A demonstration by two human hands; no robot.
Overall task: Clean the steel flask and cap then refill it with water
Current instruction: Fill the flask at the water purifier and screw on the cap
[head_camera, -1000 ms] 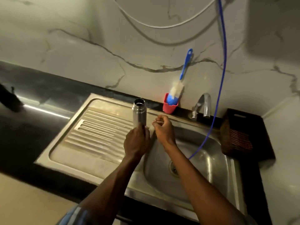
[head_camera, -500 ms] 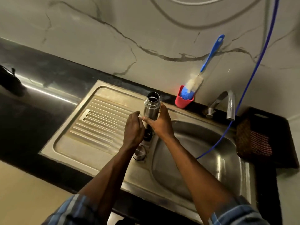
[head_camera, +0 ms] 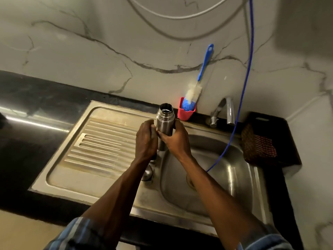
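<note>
Since the frame a second ago, both hands have closed on the steel flask (head_camera: 165, 123), where only the left gripped it then and the right sat beside it pinching something small. Now the left hand (head_camera: 146, 139) wraps the flask's left side and the right hand (head_camera: 175, 138) cups its right side, fingers curled around the body, so both hold the same thing. Its mouth is open and uncapped, pointing up and slightly away from the person; its long axis runs nearly upright. It stands or hovers over the ridge between the drainboard and the sink (head_camera: 255, 192) basin; whether its base touches cannot be told. A round steel piece, probably the cap (head_camera: 148, 175), lies on the sink rim just below the left wrist. The bottle brush (head_camera: 193, 92) in its red cup (head_camera: 185, 113) and the tap (head_camera: 228, 110) stand behind and to the right, nearer the right hand. That hand seems better placed to reach either.
</note>
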